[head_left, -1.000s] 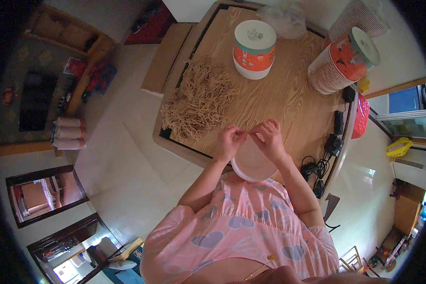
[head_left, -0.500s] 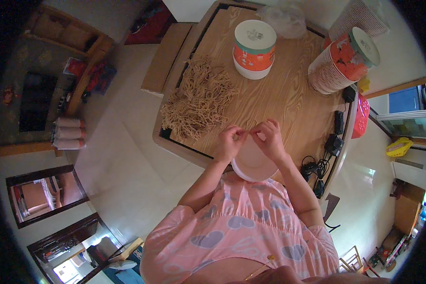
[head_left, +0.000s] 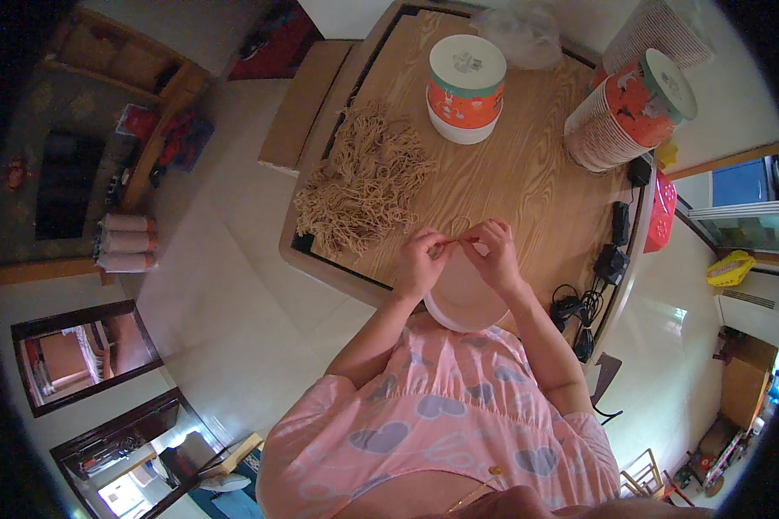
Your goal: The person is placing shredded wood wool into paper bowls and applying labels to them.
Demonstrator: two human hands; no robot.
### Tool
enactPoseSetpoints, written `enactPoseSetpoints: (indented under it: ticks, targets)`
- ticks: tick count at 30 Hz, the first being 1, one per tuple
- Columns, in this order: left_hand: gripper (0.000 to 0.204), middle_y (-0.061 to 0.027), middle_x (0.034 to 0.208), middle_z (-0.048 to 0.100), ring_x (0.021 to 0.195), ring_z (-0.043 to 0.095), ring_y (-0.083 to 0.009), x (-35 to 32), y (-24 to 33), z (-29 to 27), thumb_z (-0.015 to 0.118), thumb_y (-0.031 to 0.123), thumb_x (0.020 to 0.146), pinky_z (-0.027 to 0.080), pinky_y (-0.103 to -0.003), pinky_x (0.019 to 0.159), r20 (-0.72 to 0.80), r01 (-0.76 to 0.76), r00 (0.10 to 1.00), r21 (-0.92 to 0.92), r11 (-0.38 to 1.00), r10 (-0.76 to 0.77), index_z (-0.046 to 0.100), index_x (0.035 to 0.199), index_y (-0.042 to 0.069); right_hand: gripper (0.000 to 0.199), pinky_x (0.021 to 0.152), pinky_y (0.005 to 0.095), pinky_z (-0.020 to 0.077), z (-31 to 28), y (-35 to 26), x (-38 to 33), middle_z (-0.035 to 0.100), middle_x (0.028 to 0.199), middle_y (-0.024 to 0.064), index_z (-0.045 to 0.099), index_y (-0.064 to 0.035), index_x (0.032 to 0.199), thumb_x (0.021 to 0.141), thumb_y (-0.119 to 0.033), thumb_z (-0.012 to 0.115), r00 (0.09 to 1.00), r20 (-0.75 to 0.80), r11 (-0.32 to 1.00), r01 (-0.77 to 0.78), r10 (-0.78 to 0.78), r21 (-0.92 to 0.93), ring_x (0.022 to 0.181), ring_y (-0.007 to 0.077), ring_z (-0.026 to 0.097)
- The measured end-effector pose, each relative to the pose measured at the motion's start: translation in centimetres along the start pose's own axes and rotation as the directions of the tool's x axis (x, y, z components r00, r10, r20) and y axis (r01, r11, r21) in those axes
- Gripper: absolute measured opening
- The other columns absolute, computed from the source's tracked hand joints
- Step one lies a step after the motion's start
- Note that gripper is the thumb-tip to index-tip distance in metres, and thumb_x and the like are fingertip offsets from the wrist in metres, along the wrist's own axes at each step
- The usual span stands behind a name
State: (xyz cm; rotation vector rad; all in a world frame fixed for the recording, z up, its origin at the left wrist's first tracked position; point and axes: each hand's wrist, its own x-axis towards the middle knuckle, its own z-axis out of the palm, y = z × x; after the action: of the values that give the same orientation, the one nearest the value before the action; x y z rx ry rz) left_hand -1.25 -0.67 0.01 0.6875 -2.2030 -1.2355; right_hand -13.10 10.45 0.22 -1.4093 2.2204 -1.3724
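Observation:
Both my hands meet over the rim of a pale paper bowl (head_left: 466,298) at the table's near edge, against my front. My left hand (head_left: 422,259) is closed in a pinch, its fingertips touching those of my right hand (head_left: 493,251), which pinches too. A thin tan cord (head_left: 461,222) shows as a small loop just beyond the fingertips; its ends are hidden in the fingers. Left of the hands lies a tangled heap of tan cords (head_left: 363,182). Farther off stands an upside-down orange-printed paper bucket (head_left: 465,104) with a white base.
A tall leaning stack of nested paper buckets (head_left: 619,121) stands at the far right. A clear plastic bag (head_left: 519,39) lies at the back. Black adapters and cables (head_left: 584,311) line the right edge of the wooden table (head_left: 528,164). A cardboard box (head_left: 303,112) sits beyond the left edge.
My fingertips have drawn slightly closer together, with a small shift of the right fingers. The bowl and everything on the table stay as they were.

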Motion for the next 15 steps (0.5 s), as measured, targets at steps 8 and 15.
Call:
enactPoseSetpoints:
  ticks: [8, 15]
  targets:
    - [0.008, -0.0066, 0.074, 0.059, 0.071, 0.058, -0.0185, 0.1, -0.4, 0.0, 0.067, 0.005, 0.071, 0.045, -0.027, 0.065, 0.066, 0.093, 0.994, -0.08, 0.992, -0.088, 0.063, 0.077, 0.001, 0.009, 0.084, 0.0365, 0.0362, 0.1, 0.0, -0.1, 0.06, 0.076, 0.0017, 0.061, -0.0095, 0.077, 0.07, -0.008, 0.066, 0.995, 0.068, 0.994, -0.077, 0.072, 0.074, 0.076, 0.0197, 0.057]
    - [0.008, -0.0056, 0.074, 0.059, 0.072, 0.057, -0.0158, 0.0, -1.7, -0.1, 0.066, 0.006, 0.073, 0.044, -0.026, 0.068, 0.133, 0.167, 0.981, -0.245, 0.955, -0.138, 0.062, 0.077, 0.0, 0.009, 0.081, 0.0361, 0.0373, -0.1, 0.6, 0.3, 0.061, 0.077, 0.002, 0.061, -0.0091, 0.078, 0.071, -0.008, 0.066, 0.97, 0.167, 0.936, -0.22, 0.179, 0.277, 0.075, 0.0206, 0.058]
